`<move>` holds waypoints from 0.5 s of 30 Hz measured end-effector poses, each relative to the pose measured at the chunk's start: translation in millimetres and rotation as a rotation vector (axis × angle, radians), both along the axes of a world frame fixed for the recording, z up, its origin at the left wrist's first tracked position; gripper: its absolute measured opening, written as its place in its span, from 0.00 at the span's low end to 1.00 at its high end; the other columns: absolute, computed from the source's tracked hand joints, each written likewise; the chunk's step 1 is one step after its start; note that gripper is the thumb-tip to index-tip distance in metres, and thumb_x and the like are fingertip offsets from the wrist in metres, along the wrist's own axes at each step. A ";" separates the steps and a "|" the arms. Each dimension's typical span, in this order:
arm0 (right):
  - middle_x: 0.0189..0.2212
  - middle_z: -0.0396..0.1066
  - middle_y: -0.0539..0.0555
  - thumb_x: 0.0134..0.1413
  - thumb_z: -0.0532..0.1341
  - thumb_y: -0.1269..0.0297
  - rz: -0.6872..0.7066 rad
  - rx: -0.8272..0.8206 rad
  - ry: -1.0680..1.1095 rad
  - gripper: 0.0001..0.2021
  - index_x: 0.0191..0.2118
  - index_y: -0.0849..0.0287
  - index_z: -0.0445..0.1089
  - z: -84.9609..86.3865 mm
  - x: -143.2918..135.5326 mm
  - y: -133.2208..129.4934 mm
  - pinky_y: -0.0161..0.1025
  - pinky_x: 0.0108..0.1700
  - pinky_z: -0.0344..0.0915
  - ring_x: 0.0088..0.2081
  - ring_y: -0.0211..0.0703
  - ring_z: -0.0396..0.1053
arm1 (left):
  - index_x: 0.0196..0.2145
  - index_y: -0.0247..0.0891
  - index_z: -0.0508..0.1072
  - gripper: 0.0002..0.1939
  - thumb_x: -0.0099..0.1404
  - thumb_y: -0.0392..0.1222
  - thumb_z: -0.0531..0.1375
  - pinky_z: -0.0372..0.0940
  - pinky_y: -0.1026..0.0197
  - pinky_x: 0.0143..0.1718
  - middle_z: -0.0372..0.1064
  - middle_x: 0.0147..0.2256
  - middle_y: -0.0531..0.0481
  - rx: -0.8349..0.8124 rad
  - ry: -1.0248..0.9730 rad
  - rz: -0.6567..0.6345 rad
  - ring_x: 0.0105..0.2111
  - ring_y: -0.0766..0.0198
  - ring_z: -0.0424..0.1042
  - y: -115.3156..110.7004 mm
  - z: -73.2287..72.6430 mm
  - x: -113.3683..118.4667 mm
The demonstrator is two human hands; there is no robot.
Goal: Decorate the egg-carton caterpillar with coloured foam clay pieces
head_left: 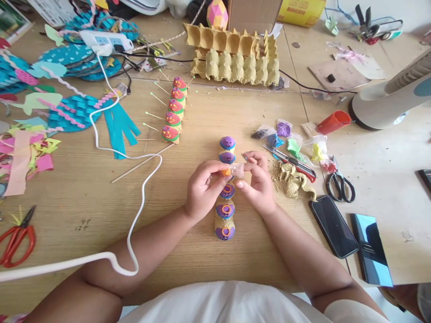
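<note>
A small clear plastic bag (237, 170) with orange clay (225, 171) at its left end is held over the middle of a purple and blue egg-carton strip (225, 211). My left hand (205, 188) pinches the orange end between thumb and fingers. My right hand (258, 184) is at the bag's right end, its index finger by the plastic and its thumb apart below. The strip lies lengthwise on the wooden table, and its lower bumps carry orange rings. Part of the strip is hidden under the bag and my fingers.
A red and green carton strip (173, 119) with pins stands to the left. Bagged clays (284, 128), a box cutter (296, 165), black scissors (340, 185) and phones (333, 226) lie right. A white cable (143, 193) crosses my left arm. Egg cartons (235, 67) sit behind.
</note>
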State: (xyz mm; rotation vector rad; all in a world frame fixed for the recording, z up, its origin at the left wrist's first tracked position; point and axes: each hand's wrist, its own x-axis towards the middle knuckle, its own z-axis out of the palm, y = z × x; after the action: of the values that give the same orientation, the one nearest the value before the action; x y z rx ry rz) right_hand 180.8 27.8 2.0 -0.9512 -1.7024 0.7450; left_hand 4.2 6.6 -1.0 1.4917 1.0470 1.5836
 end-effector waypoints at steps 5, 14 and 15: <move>0.49 0.68 0.57 0.63 0.66 0.50 0.041 -0.156 0.108 0.11 0.36 0.51 0.79 4.2 -1.3 0.0 0.57 0.62 0.64 0.56 0.54 0.67 | 0.49 0.43 0.78 0.13 0.67 0.35 0.68 0.77 0.61 0.49 0.77 0.47 0.46 0.036 0.069 -0.071 0.49 0.62 0.77 -1.1 1.1 0.2; 0.45 0.68 0.56 0.66 0.64 0.51 0.128 -0.204 0.148 0.15 0.31 0.51 0.81 10.8 -2.1 -0.7 0.53 0.60 0.66 0.53 0.50 0.67 | 0.51 0.43 0.78 0.19 0.63 0.34 0.72 0.78 0.65 0.50 0.72 0.47 0.47 0.006 -0.099 -0.154 0.47 0.66 0.77 -3.7 1.7 2.4; 0.45 0.67 0.56 0.66 0.64 0.51 0.144 -0.197 0.147 0.16 0.30 0.51 0.81 11.1 -2.3 -0.5 0.53 0.59 0.66 0.53 0.50 0.67 | 0.50 0.43 0.78 0.18 0.63 0.34 0.72 0.78 0.65 0.49 0.72 0.47 0.47 0.007 -0.100 -0.154 0.47 0.66 0.77 -3.7 1.9 2.4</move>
State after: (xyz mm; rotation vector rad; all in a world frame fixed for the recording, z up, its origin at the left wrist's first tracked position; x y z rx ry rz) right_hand 178.5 27.2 13.0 -0.8897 -1.6017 1.0679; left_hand 6.6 2.9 0.9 1.4460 0.8505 1.5384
